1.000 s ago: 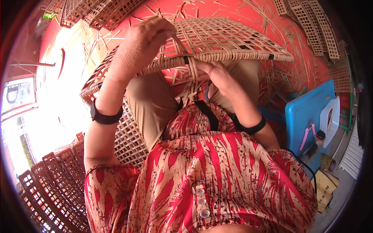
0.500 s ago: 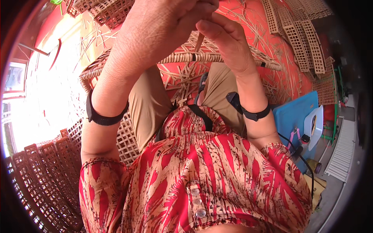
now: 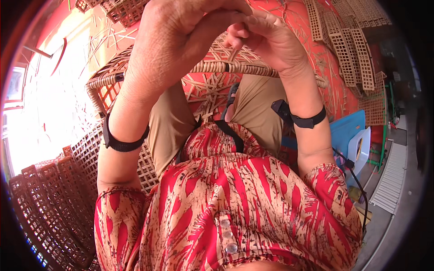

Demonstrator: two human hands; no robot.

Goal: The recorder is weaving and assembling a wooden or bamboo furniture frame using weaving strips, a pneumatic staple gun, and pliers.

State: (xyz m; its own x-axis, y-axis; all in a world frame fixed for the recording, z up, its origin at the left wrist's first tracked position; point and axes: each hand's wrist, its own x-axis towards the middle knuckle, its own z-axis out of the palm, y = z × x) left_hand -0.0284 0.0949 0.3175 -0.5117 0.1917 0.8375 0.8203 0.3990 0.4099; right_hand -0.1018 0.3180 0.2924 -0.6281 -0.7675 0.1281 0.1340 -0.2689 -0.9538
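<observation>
My left hand (image 3: 176, 40) and my right hand (image 3: 273, 45) meet at the top of the view, above a woven cane frame (image 3: 210, 67) with a wrapped rim. The fingers of both hands are bent and closed, with their tips touching or almost touching. Below the curled right fingers, a short end of a thin cane strip (image 3: 233, 55) shows. What the left fingers pinch is hidden behind the hand. The frame's open lattice top spans the space in front of my knees, and its left corner (image 3: 92, 86) bends downward.
Loose cane strips (image 3: 210, 92) litter the red floor. Stacked lattice panels (image 3: 348, 49) stand at the far right, and brown woven pieces (image 3: 52, 198) at the lower left. A blue container (image 3: 346, 128) with a white tray (image 3: 360, 149) sits by my right elbow, near a black cable (image 3: 359, 189).
Both hands have shifted slightly, and the right has turned so its fingers curl toward the left. Less of the strip shows between them. The right forearm has moved outward.
</observation>
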